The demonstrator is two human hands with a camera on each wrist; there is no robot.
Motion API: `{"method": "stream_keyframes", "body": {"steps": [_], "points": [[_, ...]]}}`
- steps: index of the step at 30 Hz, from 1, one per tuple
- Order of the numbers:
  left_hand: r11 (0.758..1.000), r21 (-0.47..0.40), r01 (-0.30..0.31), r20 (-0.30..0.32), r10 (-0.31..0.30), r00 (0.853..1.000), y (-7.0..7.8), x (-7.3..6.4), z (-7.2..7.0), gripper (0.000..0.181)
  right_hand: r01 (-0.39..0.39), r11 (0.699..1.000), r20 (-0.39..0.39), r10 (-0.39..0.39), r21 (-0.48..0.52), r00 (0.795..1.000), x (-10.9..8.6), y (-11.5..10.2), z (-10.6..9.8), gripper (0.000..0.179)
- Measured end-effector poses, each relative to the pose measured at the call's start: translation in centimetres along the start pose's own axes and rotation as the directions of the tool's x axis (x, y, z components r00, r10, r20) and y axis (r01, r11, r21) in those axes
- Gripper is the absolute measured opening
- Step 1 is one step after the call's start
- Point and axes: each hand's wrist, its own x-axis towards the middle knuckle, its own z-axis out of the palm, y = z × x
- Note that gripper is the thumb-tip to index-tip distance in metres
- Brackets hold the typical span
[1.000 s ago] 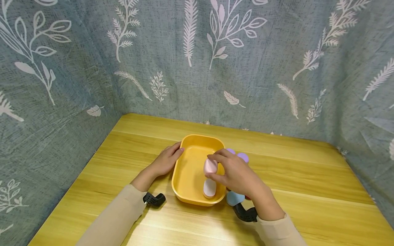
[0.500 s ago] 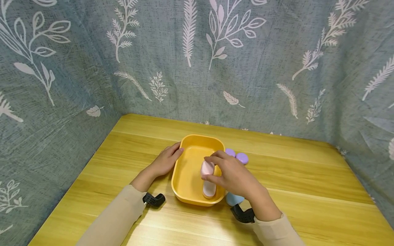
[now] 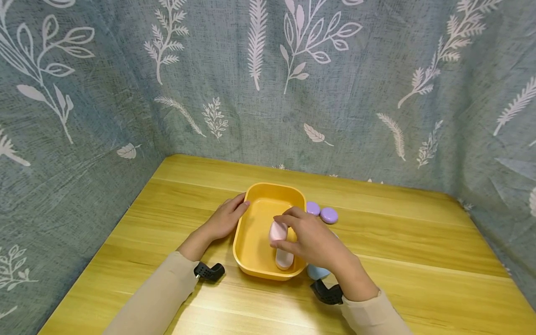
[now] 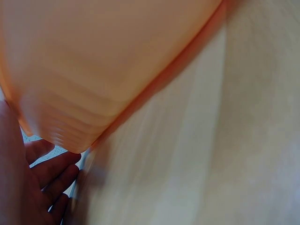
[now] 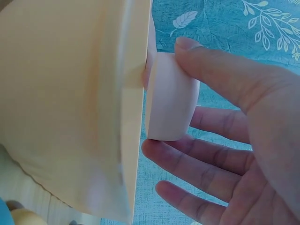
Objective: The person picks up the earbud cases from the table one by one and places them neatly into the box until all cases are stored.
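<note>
Right fingers (image 5: 192, 165) pinch the pink block (image 3: 277, 231) above the yellow tub (image 3: 256, 228) the left hand (image 3: 222, 221) grips; light pressure should suffice.

Pale glare brightens the near tabletop (image 3: 243, 309)
</note>
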Motion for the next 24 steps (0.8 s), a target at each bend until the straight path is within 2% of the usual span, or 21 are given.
{"method": "stream_keyframes", "body": {"steps": [3,10,14,24], "points": [[1.000,0.006,0.021,-0.006,-0.021,1.000,0.0,0.0,0.0,0.061,0.006,1.000,-0.003,-0.006,-0.006,1.000,0.0,0.0,0.2,0.042],[1.000,0.000,0.009,-0.009,-0.009,1.000,0.1,0.0,0.0,0.059,0.020,0.999,0.001,-0.020,-0.031,1.000,0.1,-0.2,0.7,0.041],[1.000,0.000,0.027,-0.009,-0.027,1.000,0.2,-0.1,-0.1,0.060,0.024,0.999,0.004,-0.024,-0.037,1.000,0.3,-0.3,0.8,0.041],[0.999,0.005,0.034,-0.012,-0.034,0.999,0.5,-0.2,-0.2,0.060,0.003,1.000,0.046,-0.001,-0.030,0.999,0.3,-0.5,1.2,0.046]]}}
